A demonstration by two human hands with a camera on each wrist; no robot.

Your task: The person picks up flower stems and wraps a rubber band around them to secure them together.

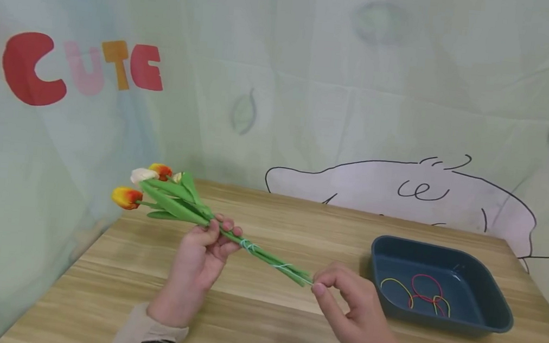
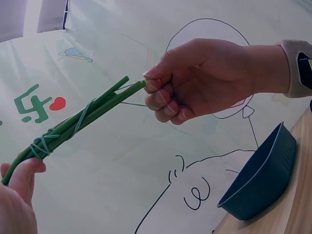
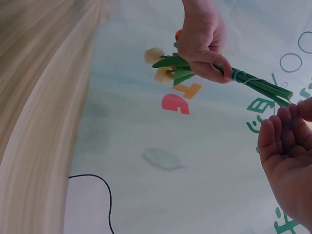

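Note:
A bunch of tulips [image 1: 180, 207], with orange-yellow and white heads and green leaves, slants over the table. My left hand [image 1: 201, 255] grips its stems [image 2: 100, 105] just below the leaves. Around the stems beside that hand winds a light blue rubber band [image 1: 248, 245], with crossed loops also visible in the left wrist view. One strand of the band runs along to the cut stem ends. There my right hand [image 1: 357, 315] pinches the stretched strand between thumb and index finger, just past the stem tips. The right wrist view shows this right hand's other fingers [image 3: 273, 134] curled.
A dark blue tray [image 1: 449, 249] stands at the right on the wooden table [image 1: 261, 323]. Several loose red and yellow rubber bands [image 1: 428, 276] lie inside it. Behind the table hangs a printed cloth backdrop [image 1: 282, 85].

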